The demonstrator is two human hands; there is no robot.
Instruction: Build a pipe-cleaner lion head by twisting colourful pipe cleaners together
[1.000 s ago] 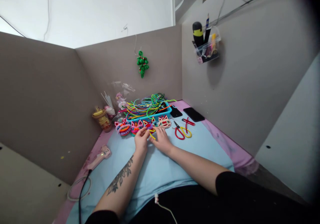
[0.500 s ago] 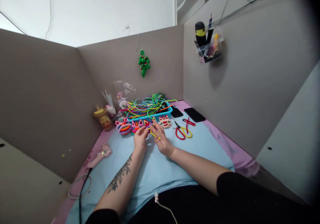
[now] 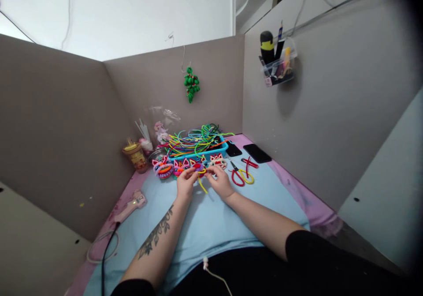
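Observation:
Between my hands is a small purple and red pipe-cleaner piece (image 3: 199, 168), with a yellow pipe cleaner (image 3: 202, 186) curving over its front and one end hanging down. My left hand (image 3: 186, 183) pinches the piece at its left edge. On the other side, my right hand (image 3: 219, 183) has thumb and fingers closed at the piece's right edge; whether they grip the piece or the yellow strand is hidden. Behind my hands stand finished-looking pipe-cleaner animal heads, among them a pink-eared one (image 3: 163, 169) and a white and red one (image 3: 217, 161).
A blue basket (image 3: 175, 157) heaped with pipe cleaners stands at the back. Red and yellow-handled scissors (image 3: 243, 176), a red cutter (image 3: 250, 162) and a phone (image 3: 257, 153) lie right. At left are a pink glue gun (image 3: 132, 206) with its cord and a lidded cup (image 3: 136, 157).
My right hand has turned and its spread fingers have drawn in to the piece's right edge. The yellow strand's end now hangs down toward me.

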